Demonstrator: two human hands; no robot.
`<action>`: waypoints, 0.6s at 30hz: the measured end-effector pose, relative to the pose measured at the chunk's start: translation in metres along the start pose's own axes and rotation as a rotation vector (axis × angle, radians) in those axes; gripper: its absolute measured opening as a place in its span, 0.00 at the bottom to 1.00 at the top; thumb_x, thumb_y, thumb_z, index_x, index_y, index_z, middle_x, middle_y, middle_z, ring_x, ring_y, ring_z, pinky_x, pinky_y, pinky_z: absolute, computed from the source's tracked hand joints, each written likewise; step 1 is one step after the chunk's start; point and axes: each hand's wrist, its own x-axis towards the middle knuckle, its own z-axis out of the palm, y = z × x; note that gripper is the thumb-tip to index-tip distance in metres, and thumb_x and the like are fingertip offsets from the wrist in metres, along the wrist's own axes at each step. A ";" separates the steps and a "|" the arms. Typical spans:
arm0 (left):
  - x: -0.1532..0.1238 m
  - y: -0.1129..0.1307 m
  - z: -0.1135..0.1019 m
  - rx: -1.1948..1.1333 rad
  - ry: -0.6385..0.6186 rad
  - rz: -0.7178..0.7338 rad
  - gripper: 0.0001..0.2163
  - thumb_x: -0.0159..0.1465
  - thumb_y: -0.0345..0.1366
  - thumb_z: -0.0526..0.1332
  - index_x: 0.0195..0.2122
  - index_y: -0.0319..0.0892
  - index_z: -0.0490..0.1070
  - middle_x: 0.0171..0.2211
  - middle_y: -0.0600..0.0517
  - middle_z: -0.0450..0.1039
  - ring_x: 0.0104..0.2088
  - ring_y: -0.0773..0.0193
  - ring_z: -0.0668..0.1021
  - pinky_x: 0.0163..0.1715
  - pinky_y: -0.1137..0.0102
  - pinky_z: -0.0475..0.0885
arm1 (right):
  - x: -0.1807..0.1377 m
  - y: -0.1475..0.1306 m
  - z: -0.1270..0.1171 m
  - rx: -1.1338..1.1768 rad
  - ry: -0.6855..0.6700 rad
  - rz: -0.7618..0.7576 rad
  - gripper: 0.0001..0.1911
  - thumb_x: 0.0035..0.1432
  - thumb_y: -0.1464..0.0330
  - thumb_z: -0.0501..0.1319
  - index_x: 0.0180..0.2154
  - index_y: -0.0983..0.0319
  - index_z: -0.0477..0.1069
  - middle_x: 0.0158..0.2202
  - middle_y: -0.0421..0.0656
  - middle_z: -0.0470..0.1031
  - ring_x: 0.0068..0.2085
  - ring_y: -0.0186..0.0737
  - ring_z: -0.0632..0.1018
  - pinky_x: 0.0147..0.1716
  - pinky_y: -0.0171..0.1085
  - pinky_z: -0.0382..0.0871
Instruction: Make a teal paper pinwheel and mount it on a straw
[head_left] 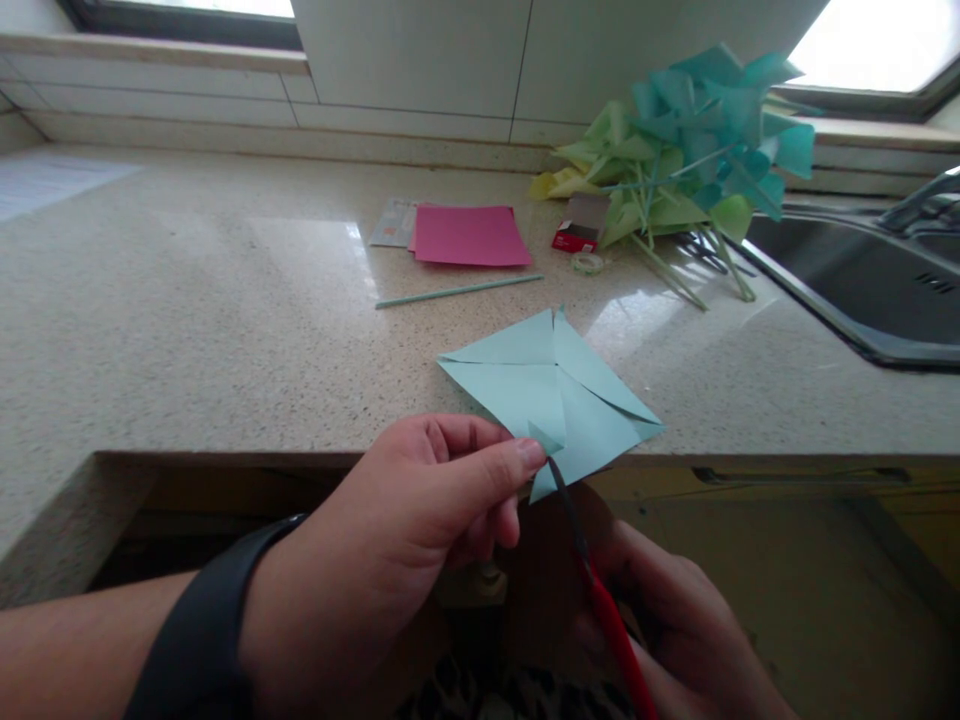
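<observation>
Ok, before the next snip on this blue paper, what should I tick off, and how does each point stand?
1. Paper held firmly: ok. The left hand pinches the blue folded paper at its lower corner.
2. Scissors gripped: ok. The right hand is closed around the red-handled scissors.
3. Blade at the paper: ok. The dark blade meets the paper's lower edge.
4. Fingers away from the blade: not ok. The left fingertips sit right beside it.
5. Cut line marked: cannot tell. No line shows on the paper.
</observation>
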 end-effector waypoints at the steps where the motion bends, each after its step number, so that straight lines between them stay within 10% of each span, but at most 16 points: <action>1: -0.001 0.000 0.000 0.001 -0.001 0.001 0.17 0.61 0.45 0.68 0.23 0.40 0.69 0.19 0.57 0.63 0.21 0.72 0.62 0.24 0.74 0.58 | 0.000 0.000 0.000 0.000 -0.001 0.002 0.12 0.62 0.60 0.61 0.30 0.59 0.68 0.25 0.41 0.71 0.26 0.35 0.71 0.24 0.31 0.69; 18: -0.002 -0.002 -0.001 0.020 -0.018 0.020 0.17 0.61 0.46 0.67 0.25 0.40 0.68 0.19 0.56 0.63 0.21 0.71 0.63 0.25 0.72 0.58 | -0.004 0.013 0.000 -0.015 -0.055 -0.035 0.12 0.66 0.60 0.58 0.32 0.59 0.63 0.28 0.41 0.70 0.27 0.35 0.69 0.25 0.32 0.66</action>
